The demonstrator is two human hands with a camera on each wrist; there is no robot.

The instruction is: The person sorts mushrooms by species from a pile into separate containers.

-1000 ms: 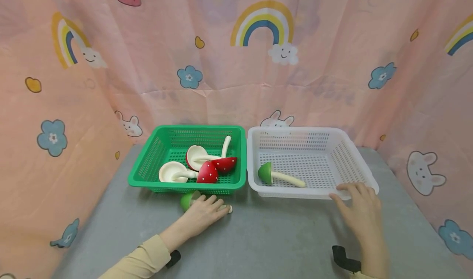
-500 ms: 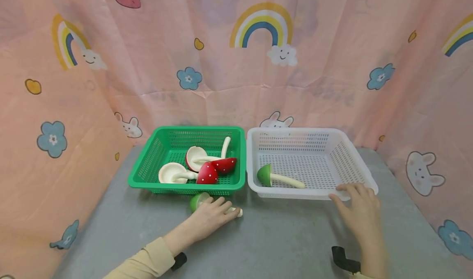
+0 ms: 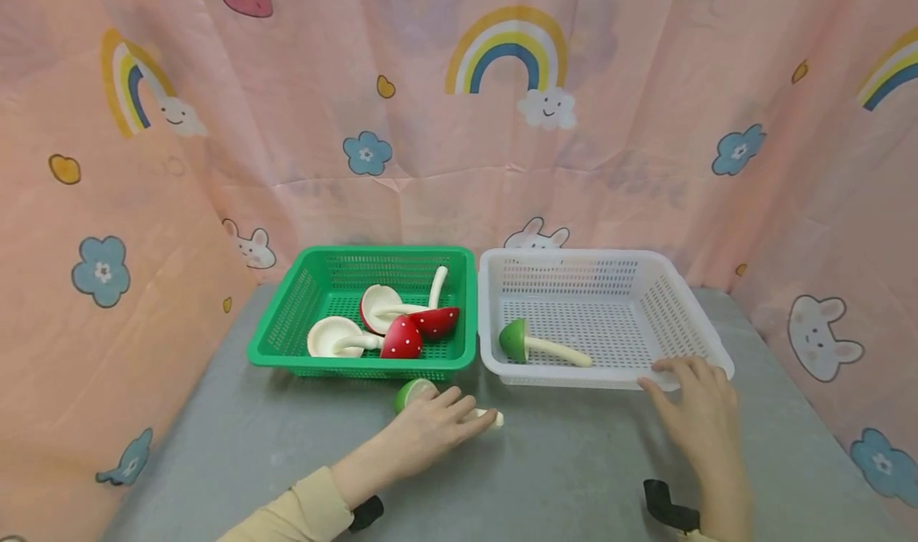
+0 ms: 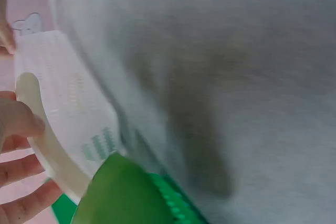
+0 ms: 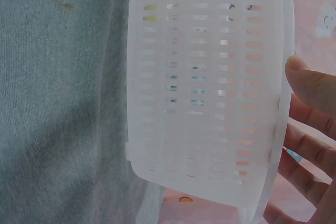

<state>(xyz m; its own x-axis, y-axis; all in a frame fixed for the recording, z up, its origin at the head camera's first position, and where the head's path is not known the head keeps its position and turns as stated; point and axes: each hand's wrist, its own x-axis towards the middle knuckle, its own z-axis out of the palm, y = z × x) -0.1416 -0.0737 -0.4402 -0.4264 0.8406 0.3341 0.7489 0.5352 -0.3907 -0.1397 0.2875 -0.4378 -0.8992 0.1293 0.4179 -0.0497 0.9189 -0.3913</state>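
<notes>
A toy mushroom with a green cap [image 3: 413, 394] and pale stem is held by the stem in my left hand [image 3: 436, 430], above the table before the green basket. In the left wrist view the thumb lies across the stem [image 4: 47, 145], with the other fingers behind it. My right hand [image 3: 696, 406] holds the front rim of the white basket [image 3: 574, 376] near its right corner. Its thumb is on the outer side and the fingers reach over inside, as the right wrist view shows. Another green-capped mushroom [image 3: 513, 340] lies in the white basket's left part.
The green basket [image 3: 358, 360] stands left of the white one, nearly touching it. Several red-capped, white-dotted toy mushrooms [image 3: 402, 338] lie in it. Both baskets sit toward the back of the grey table [image 3: 545, 478]. A pink patterned curtain [image 3: 445, 199] encloses the back and sides.
My left hand has moved to the right, carrying the green-capped mushroom from below the green basket's middle toward its right corner. The right hand and both baskets have stayed in place.
</notes>
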